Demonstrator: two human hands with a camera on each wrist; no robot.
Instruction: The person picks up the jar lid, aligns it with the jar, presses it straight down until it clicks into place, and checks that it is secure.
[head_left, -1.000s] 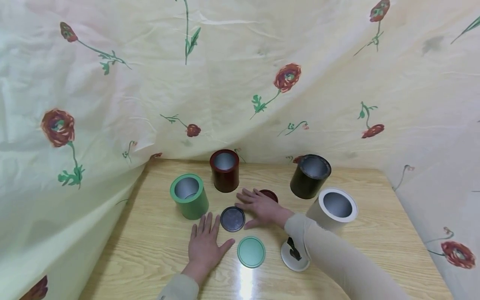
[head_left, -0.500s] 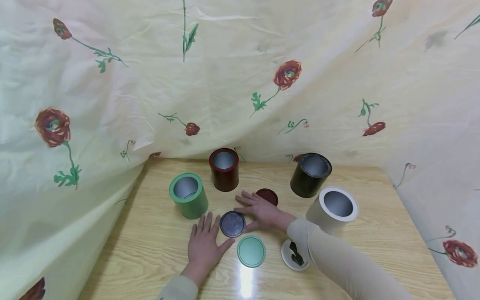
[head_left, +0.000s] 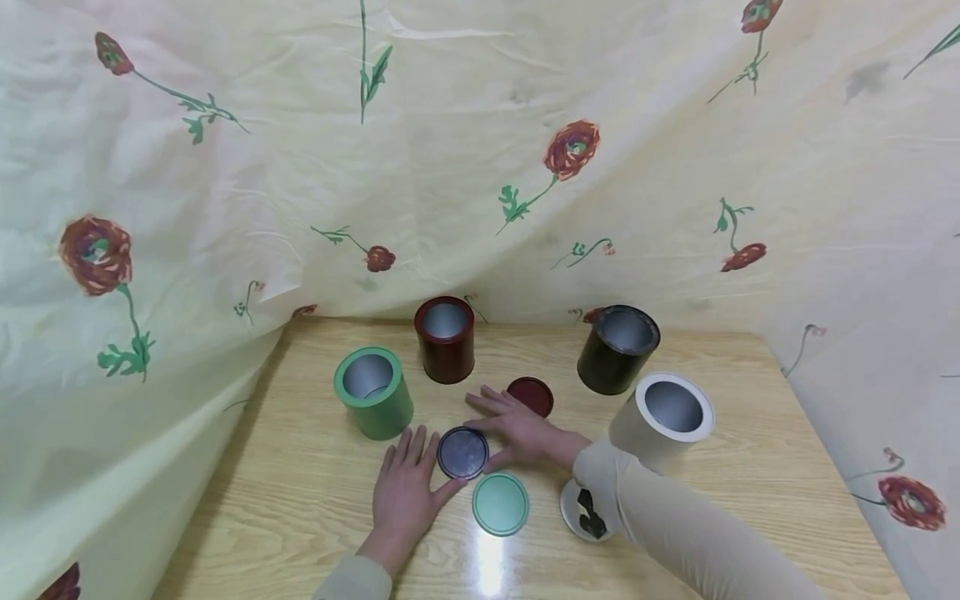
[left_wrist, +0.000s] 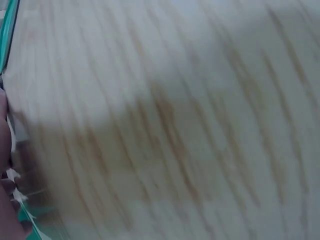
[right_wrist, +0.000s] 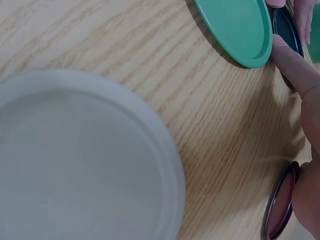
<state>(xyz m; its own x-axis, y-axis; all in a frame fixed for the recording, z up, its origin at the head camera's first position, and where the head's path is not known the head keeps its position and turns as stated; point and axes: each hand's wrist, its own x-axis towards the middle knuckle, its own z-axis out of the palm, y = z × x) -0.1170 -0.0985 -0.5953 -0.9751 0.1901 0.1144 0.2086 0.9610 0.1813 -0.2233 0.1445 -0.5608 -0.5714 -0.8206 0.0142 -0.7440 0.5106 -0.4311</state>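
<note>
A round black lid point(head_left: 462, 452) lies flat on the table between the two hands. My right hand point(head_left: 517, 427) reaches in from the right with fingers spread, index fingertip at the lid's far edge and thumb at its near right edge. To its left, my left hand point(head_left: 407, 486) rests palm down, index finger beside the lid and thumb tip at its near edge. A green lid point(head_left: 501, 504) sits just nearer, close to the right thumb in the right wrist view. A dark red lid point(head_left: 531, 397) lies beyond the right hand. The left wrist view holds mostly blurred wood.
Four lidless canisters stand around: green point(head_left: 373, 393), dark red point(head_left: 446, 340), black point(head_left: 618, 350) and white point(head_left: 662, 421). A white lid point(right_wrist: 90, 165) lies under the right forearm, partly covered in the head view. Floral cloth point(head_left: 450, 150) hangs behind the wooden table point(head_left: 277, 500).
The black lid has slid a little toward the person, closer to the green lid and the left thumb. The right hand has shifted slightly left and nearer, uncovering the dark red lid.
</note>
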